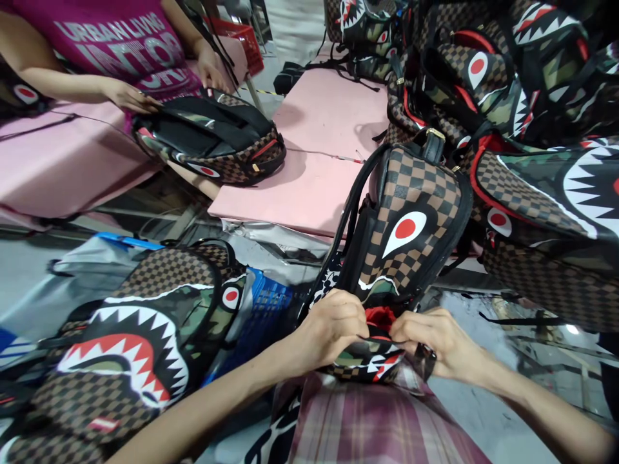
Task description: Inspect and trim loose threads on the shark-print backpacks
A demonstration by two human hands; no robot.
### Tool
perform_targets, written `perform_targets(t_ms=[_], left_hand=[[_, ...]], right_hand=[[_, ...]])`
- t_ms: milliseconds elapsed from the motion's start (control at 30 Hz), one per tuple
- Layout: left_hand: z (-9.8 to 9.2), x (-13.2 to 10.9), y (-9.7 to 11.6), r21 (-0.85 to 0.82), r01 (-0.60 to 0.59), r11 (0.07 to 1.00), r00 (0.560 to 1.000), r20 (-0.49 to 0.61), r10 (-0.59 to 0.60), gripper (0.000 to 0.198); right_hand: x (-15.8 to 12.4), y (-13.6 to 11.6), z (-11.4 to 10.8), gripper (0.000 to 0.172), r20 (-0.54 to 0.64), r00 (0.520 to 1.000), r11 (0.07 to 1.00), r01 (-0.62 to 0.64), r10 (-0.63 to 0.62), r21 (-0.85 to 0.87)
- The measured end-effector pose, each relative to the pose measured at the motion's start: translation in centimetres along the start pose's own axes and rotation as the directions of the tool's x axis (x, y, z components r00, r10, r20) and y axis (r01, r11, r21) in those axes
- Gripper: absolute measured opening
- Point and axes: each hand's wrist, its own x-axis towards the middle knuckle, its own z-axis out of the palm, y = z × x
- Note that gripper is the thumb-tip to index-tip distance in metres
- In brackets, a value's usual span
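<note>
A brown-and-black checkered backpack (411, 219) with a red-and-white eye leans between my lap and the pink table's edge. Its lower part shows camouflage, a red lining and a pocket (370, 357). My left hand (338, 325) is closed on the left side of the pocket's rim, fingers bent and pressed together. Opposite it, my right hand (435, 335) pinches the right end of that rim, near a dark strap or tab. Red lining (380, 318) shows between the two hands. My fingertips are partly hidden by the fabric.
A person in a magenta shirt (116, 38) handles another backpack (207, 138) on the pink table (309, 122). Checkered shark-mouth backpacks (145, 322) sit over a blue crate (265, 303) at left. More bags (541, 187) are piled at right. A red crate (242, 45) stands behind.
</note>
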Motion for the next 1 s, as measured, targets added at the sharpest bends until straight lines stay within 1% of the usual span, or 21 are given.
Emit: perform_targets(t_ms=[100, 200, 233, 267, 300, 333, 367, 400, 433, 500, 567, 600, 667, 767, 867, 1000], left_hand=[[-0.1, 0.1, 0.2, 0.028, 0.028, 0.999, 0.999, -0.038, -0.026, 0.013], [-0.2, 0.6, 0.3, 0.063, 0.022, 0.998, 1.0, -0.014, -0.021, 0.014], [-0.2, 0.8, 0.4, 0.082, 0.015, 0.997, 1.0, -0.008, -0.014, 0.014], [-0.2, 0.9, 0.5, 0.104, 0.004, 0.995, 1.0, -0.008, -0.003, 0.015], [-0.2, 1.0, 0.5, 0.129, -0.005, 0.992, 1.0, -0.016, 0.007, 0.016], [-0.1, 1.0, 0.6, 0.154, -0.007, 0.988, 1.0, -0.028, 0.011, 0.016], [0.0, 1.0, 0.7, 0.175, -0.005, 0.985, 0.999, -0.036, 0.012, 0.017], [0.1, 0.9, 0.7, 0.195, 0.0, 0.981, 0.999, -0.042, 0.009, 0.017], [0.2, 0.8, 0.8, 0.213, 0.007, 0.977, 0.999, -0.046, 0.003, 0.018], [0.5, 0.6, 0.9, 0.243, 0.021, 0.97, 0.999, -0.046, -0.01, 0.017], [0.7, 0.5, 1.1, 0.275, 0.036, 0.961, 0.999, -0.044, -0.025, 0.017], [0.8, 0.5, 1.3, 0.298, 0.044, 0.954, 0.999, -0.041, -0.033, 0.017], [1.0, 0.5, 1.8, 0.368, 0.049, 0.928, 0.999, -0.028, -0.041, 0.019], [1.2, 0.7, 2.6, 0.52, 0.036, 0.853, 0.999, -0.022, -0.029, 0.026], [1.2, 0.9, 3.2, 0.618, 0.016, 0.786, 1.0, 0.003, -0.023, 0.024], [1.0, 1.2, 3.6, 0.639, 0.007, 0.769, 0.996, 0.064, -0.062, 0.022]], right_hand=[[0.3, 0.3, -0.7, 0.02, 0.009, 1.0, 0.998, -0.014, 0.013, 0.058], [0.9, 0.6, -2.4, 0.021, -0.019, 1.0, 1.0, -0.013, 0.013, 0.016], [1.1, 0.6, -3.1, 0.021, -0.061, 0.997, 0.998, -0.04, 0.037, -0.045], [1.2, 0.6, -3.9, 0.024, -0.121, 0.99, 0.986, -0.093, 0.077, -0.136], [1.3, 0.6, -4.6, 0.031, -0.191, 0.974, 0.955, -0.168, 0.123, -0.243], [1.4, 0.7, -5.3, 0.038, -0.262, 0.951, 0.903, -0.25, 0.161, -0.349], [1.4, 0.7, -5.8, 0.041, -0.322, 0.929, 0.84, -0.316, 0.181, -0.44], [1.5, 0.7, -6.3, 0.038, -0.353, 0.919, 0.787, -0.346, 0.175, -0.511], [1.5, 0.7, -6.6, 0.032, -0.353, 0.925, 0.756, -0.333, 0.144, -0.563], [1.8, 0.8, -7.0, 0.023, -0.293, 0.955, 0.743, -0.223, 0.039, -0.63], [2.4, 0.7, -7.1, 0.022, -0.209, 0.976, 0.739, -0.099, -0.058, -0.666], [2.8, 0.7, -7.0, 0.022, -0.167, 0.982, 0.734, -0.053, -0.083, -0.677], [3.6, 0.7, -6.8, 0.02, -0.094, 0.992, 0.715, -0.003, -0.087, -0.699], [4.7, 0.7, -6.2, 0.017, -0.001, 0.998, 0.694, 0.04, -0.059, -0.719], [5.0, 0.9, -5.9, 0.016, 0.019, 0.998, 0.7, 0.054, -0.057, -0.712], [4.9, 1.2, -5.9, 0.016, -0.012, 0.997, 0.716, 0.05, -0.081, -0.696]])
